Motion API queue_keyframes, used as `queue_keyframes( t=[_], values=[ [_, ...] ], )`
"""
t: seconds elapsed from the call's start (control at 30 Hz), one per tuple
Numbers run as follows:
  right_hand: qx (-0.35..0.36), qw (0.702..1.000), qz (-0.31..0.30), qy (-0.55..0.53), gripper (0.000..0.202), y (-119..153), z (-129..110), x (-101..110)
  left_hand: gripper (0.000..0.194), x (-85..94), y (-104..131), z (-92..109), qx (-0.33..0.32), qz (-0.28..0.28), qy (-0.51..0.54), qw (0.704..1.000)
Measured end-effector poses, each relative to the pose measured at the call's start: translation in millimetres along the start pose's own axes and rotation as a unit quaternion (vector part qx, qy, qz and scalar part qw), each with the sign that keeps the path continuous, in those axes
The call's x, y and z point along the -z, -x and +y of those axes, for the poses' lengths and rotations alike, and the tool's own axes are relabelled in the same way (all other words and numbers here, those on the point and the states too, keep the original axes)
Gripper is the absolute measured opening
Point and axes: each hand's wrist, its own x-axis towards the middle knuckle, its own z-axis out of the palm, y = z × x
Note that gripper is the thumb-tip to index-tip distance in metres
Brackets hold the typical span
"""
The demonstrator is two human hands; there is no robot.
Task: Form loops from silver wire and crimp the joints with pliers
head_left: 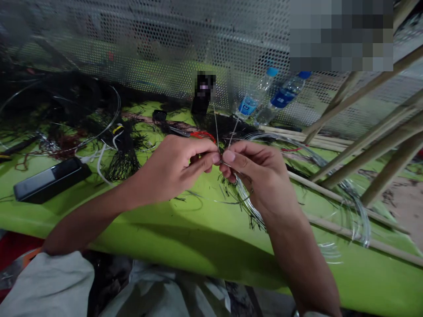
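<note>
Above the green table, both hands meet fingertip to fingertip on thin metal wire (216, 125). One strand rises by the fingers of my left hand (172, 169), and another leans up to the right near the thumb of my right hand (266, 176). Thumb and fingers of each hand are pinched together on the wire; the exact join between them is hidden. A loose bundle of silvery wire (246, 196) runs behind and below my right hand. Just beyond my left hand lies a red-handled tool with a pointed metal end (201, 134), partly covered.
Two water bottles (248, 105) lean against a perforated metal sheet (158, 57). Wooden poles (373, 149) slant in at the right. Black netting (124, 165), a cable and a power bank (51, 180) occupy the left of the green table (158, 233). A black upright device stands behind.
</note>
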Motion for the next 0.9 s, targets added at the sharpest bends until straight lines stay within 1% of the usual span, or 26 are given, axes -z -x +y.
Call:
queue_keyframes(
  t=[0.1,0.17,0.2,0.27,0.3,0.33,0.37,0.43,0.47,0.5,0.57,0.63,0.67,0.8,0.9],
  values=[
    [-0.02,1.0,-0.017,0.014,0.02,0,-2,0,0.028,-2.1,1,1,-0.016,0.0,-0.003,1.0],
    [-0.012,0.999,-0.012,0.033,0.019,2,-2,-1,0.027,-1.7,1,2,-0.011,0.006,0.001,1.0],
    [0.011,0.999,-0.001,0.048,0.018,4,-1,-2,0.026,-1.0,1,3,-0.002,0.01,0.002,1.0],
    [0.089,0.99,0.036,0.108,0.014,7,1,-4,0.024,1.2,1,4,0.022,0.017,0.006,1.0],
    [0.142,0.975,0.06,0.158,0.015,9,2,-4,0.023,2.4,1,4,0.035,0.019,0.011,0.999],
    [0.198,0.952,0.082,0.217,0.018,10,4,-5,0.023,3.4,0,4,0.048,0.021,0.017,0.998],
    [0.255,0.921,0.095,0.279,0.021,11,5,-5,0.023,4.3,0,4,0.057,0.024,0.025,0.998],
    [0.353,0.852,0.09,0.377,0.027,12,7,-5,0.024,5.5,-1,3,0.072,0.033,0.038,0.996],
    [0.386,0.825,0.078,0.405,0.03,12,7,-5,0.024,5.8,-2,2,0.076,0.035,0.044,0.996],
    [0.408,0.809,0.063,0.418,0.033,11,8,-4,0.024,5.9,-2,2,0.078,0.034,0.048,0.995],
    [0.426,0.798,0.047,0.424,0.04,9,10,-4,0.024,6.1,-2,1,0.077,0.027,0.051,0.995],
    [0.441,0.789,0.051,0.425,0.045,7,13,-3,0.024,6.2,-2,0,0.07,0.016,0.05,0.996],
    [0.452,0.78,0.054,0.43,0.046,7,15,-2,0.024,6.3,-2,0,0.066,0.012,0.05,0.997],
    [0.495,0.722,0.079,0.477,0.054,7,23,3,0.025,7.1,-1,2,0.055,0.003,0.045,0.997],
    [0.512,0.674,0.075,0.527,0.055,8,25,9,0.026,7.6,0,3,0.062,-0.004,0.034,0.997]
  ],
)
